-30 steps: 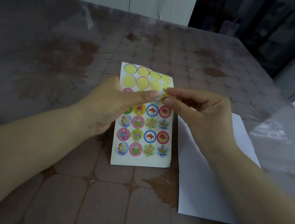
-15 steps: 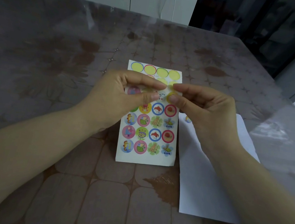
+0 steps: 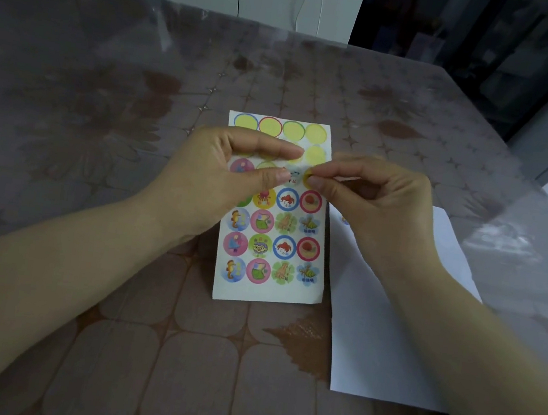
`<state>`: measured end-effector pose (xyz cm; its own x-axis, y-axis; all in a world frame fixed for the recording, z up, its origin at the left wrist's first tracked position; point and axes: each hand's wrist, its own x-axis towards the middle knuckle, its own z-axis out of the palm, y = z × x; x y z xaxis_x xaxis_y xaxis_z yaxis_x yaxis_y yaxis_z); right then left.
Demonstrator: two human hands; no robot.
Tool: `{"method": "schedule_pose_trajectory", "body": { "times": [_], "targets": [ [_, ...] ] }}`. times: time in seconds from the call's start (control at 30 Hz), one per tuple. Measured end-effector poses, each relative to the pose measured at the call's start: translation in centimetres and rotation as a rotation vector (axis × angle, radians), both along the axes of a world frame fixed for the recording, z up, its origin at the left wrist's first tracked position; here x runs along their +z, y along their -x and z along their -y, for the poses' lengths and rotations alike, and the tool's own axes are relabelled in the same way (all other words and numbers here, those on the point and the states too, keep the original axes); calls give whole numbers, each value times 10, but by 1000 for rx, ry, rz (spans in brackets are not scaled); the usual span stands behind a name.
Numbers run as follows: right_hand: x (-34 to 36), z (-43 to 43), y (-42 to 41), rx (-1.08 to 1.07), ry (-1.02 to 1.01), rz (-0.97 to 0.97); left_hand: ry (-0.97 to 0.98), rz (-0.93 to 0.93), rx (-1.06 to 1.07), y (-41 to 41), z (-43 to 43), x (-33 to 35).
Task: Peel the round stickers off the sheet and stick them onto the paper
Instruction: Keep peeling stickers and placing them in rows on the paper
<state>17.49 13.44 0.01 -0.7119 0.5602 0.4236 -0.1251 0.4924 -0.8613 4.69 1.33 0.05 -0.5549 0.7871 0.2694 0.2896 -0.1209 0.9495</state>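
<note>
Two hands, left hand (image 3: 215, 179) and right hand (image 3: 373, 202); one sticker sheet (image 3: 267, 289); one white paper (image 3: 383, 341); sixteen printed stickers fully visible in the lower four rows.

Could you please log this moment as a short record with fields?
surface: table under clear plastic cover
sticker sheet: flat, top rows already peeled to bare yellow circles
paper: white, right of the sheet
left hand: steadying the sheet
right hand: pinching a yellow-rimmed sticker at the sheet's right edge
</note>
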Motion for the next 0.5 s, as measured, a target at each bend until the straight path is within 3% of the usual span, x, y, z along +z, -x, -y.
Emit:
{"method": "schedule_pose_trajectory", "body": {
  "times": [0.13,0.23,0.4,0.5],
  "targets": [
    [3,-6,-2,-102,-255,147,31,-19,16,0,-1,-2],
    [8,-9,-7,-71,-309,246,58,-29,24,-1,-1,-2],
    [37,-19,-18,-31,173,157,82,9,27,1,-2,-3],
    [49,-37,-31,-71,158,452,93,50,35,2,-2,-4]
  ]
}}
